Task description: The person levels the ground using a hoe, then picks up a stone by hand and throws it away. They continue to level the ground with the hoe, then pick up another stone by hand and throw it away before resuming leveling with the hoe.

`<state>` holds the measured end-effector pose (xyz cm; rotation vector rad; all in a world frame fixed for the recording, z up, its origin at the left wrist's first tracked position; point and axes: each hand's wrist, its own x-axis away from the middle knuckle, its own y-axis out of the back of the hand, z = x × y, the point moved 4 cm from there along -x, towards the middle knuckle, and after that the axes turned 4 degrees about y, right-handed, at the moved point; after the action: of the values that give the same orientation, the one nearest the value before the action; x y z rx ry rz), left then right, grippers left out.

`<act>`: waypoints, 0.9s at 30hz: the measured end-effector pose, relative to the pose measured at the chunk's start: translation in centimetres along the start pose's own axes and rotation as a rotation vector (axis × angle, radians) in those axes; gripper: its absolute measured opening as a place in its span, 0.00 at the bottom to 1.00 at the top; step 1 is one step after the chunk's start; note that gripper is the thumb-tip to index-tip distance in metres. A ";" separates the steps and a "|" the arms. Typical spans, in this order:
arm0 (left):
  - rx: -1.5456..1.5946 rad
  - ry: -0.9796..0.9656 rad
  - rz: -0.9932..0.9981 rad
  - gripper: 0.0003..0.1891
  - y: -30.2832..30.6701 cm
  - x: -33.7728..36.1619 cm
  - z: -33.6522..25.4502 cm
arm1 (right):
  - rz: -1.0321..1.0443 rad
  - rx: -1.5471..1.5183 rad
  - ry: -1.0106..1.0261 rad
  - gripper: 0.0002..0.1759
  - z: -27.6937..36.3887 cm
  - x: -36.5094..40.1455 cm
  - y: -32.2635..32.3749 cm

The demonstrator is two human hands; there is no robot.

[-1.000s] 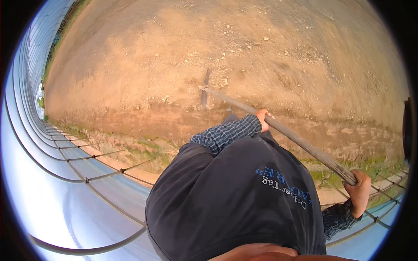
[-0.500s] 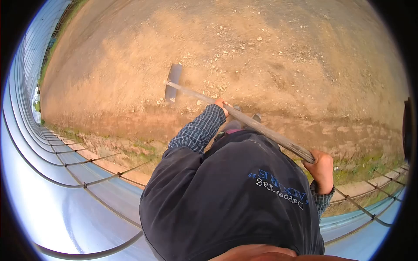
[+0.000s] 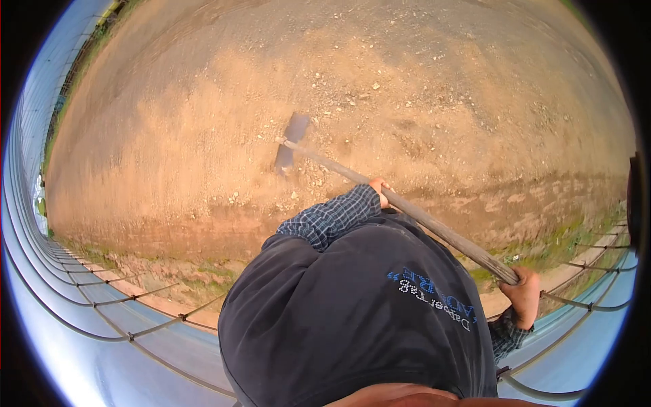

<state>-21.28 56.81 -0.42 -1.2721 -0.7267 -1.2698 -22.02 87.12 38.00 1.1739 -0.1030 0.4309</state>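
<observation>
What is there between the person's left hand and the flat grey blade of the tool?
Between the left hand and the grey blade runs the front part of the wooden handle, with bare brown soil beneath, in the head view.

Place: farm ground beside a greenhouse-like structure
Wall: shiny pale-blue sheeting, thin crossed brown rods
Ground: bare brown stony soil

A single head-worn view is shown, directed forward and steeply down, its wide field strongly curved and bounded by dark corners. The dark top is seen from above at close range, filling the lower middle. The ground is viewed from standing height across the upper part; the barred framework is bent around the lower left edge.
</observation>
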 end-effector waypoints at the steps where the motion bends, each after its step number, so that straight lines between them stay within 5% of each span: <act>1: 0.027 -0.102 -0.022 0.07 -0.1 1.3 -1.5 | 0.023 -0.011 0.006 0.15 0.1 -0.6 -1.3; 3: 0.023 -0.242 0.028 0.08 0.9 1.1 -5.6 | 0.020 -0.053 0.034 0.14 1.4 -1.4 -4.1; 8: -0.101 -0.213 -0.091 0.08 3.3 0.5 -13.0 | -0.001 0.008 0.011 0.15 5.0 -1.7 -8.8; 19: -0.294 0.197 -0.077 0.06 -3.2 1.0 4.0 | -0.118 -0.078 -0.274 0.13 2.1 7.9 0.2; 27: -0.386 -0.063 0.029 0.07 -8.6 -1.8 -5.0 | -0.172 -0.199 -0.380 0.14 3.5 5.9 -7.7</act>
<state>-31.00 54.02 -0.88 -1.6337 -0.5172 -1.3947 -13.20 83.08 34.41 1.0462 -0.3635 0.0402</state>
